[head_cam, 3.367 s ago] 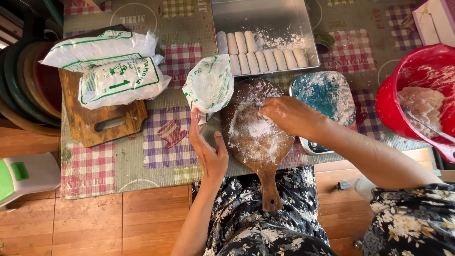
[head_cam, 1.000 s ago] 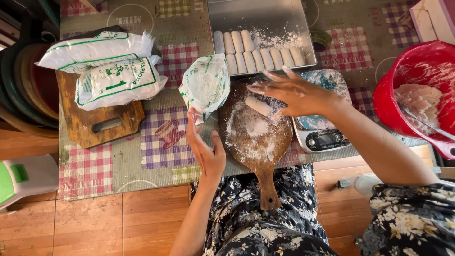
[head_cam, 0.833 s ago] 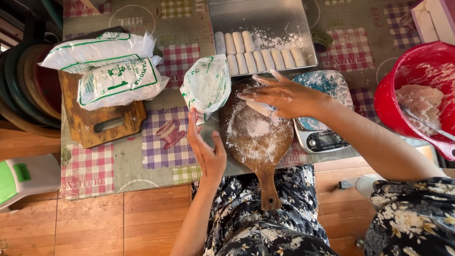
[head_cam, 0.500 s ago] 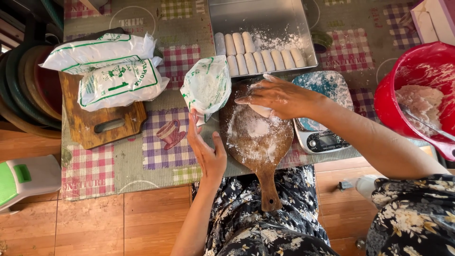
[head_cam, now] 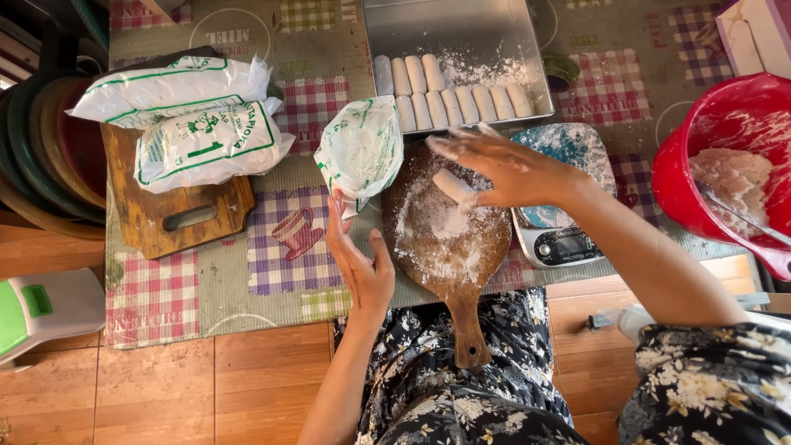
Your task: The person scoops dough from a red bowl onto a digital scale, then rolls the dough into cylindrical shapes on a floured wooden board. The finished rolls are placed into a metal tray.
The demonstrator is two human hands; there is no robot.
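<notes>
Left hand (head_cam: 360,264) open, flat, steadying flour bag (head_cam: 361,152), unmoved. Right hand (head_cam: 511,169), earlier rolling on floured paddle board (head_cam: 449,235), now fingers spread, dough log (head_cam: 454,186) under fingertips, not clamped. Shaping looks near done. Beyond: tray (head_cam: 453,33) holding finished logs.

Two sealed white flour bags (head_cam: 185,124) with green print lie stacked on a rectangular wooden cutting board (head_cam: 177,218) at the left. A red bucket (head_cam: 709,173) holding pale dough sits at the right edge. A checked patchwork mat (head_cam: 280,264) covers the worktop. A white-and-green appliance (head_cam: 41,313) rests on the wooden floor.
</notes>
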